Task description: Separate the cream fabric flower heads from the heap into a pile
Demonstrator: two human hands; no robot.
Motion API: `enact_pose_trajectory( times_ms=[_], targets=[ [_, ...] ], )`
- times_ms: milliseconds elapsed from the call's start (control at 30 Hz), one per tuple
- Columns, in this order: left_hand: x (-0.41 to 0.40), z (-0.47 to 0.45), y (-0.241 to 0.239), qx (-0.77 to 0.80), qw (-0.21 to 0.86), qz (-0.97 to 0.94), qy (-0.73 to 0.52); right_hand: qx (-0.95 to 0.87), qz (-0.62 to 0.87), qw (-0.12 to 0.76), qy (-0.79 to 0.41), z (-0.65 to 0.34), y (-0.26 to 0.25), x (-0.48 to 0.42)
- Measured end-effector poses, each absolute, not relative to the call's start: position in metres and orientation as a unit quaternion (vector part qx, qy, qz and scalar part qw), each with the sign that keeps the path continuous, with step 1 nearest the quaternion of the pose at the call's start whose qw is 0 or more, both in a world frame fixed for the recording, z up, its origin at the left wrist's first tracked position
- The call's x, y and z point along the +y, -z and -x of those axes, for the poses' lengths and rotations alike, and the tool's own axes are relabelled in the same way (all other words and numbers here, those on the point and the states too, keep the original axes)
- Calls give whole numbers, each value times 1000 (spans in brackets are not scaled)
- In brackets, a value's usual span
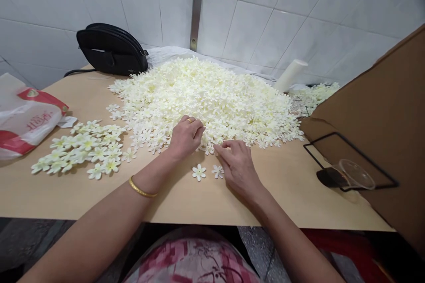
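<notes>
A large heap of white artificial flowers [212, 93] with pale yellow centres covers the middle of the table. My left hand [187, 137] is at the heap's front edge, fingers curled together; what they pinch, if anything, is hidden. My right hand [237, 163] is just to its right, thumb and forefinger close together near the front blossoms; whether a petal is between them I cannot make out. Two single flowers lie on the bare wood before me: one flower [199, 172] between the hands and another flower [218, 171] beside my right fingers. Flowers in overlapping rows [83, 148] lie at the left.
A black bag [113, 48] stands at the back left, a red and white plastic bag [29, 115] at the left edge. On the right are a cardboard box [375, 132], a black wire frame [361, 154] and a clear cup [355, 174]. A white roll [290, 76] leans behind the heap.
</notes>
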State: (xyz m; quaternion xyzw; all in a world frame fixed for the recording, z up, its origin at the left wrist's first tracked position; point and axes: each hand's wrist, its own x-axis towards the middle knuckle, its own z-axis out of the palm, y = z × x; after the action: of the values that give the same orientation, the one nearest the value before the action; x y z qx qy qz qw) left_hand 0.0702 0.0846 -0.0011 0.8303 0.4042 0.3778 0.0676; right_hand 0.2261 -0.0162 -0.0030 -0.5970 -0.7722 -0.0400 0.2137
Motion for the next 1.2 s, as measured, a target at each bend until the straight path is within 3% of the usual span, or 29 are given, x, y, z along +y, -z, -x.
enact_pose_trajectory(
  times_ms=[133,300,767,1200],
  targets=[
    [83,-74,2,387,58,-844,-367,-750,613,249,21,-230,2,-36],
    [69,-82,-8,354,35,-875,-328,-758,612,223,-7,-226,8,-60],
    [35,-54,-29,376,91,-879,-277,-780,584,225,28,-225,6,-42],
    [-5,-47,3,398,88,-885,-223,-726,593,345,35,-229,-14,42]
  ],
)
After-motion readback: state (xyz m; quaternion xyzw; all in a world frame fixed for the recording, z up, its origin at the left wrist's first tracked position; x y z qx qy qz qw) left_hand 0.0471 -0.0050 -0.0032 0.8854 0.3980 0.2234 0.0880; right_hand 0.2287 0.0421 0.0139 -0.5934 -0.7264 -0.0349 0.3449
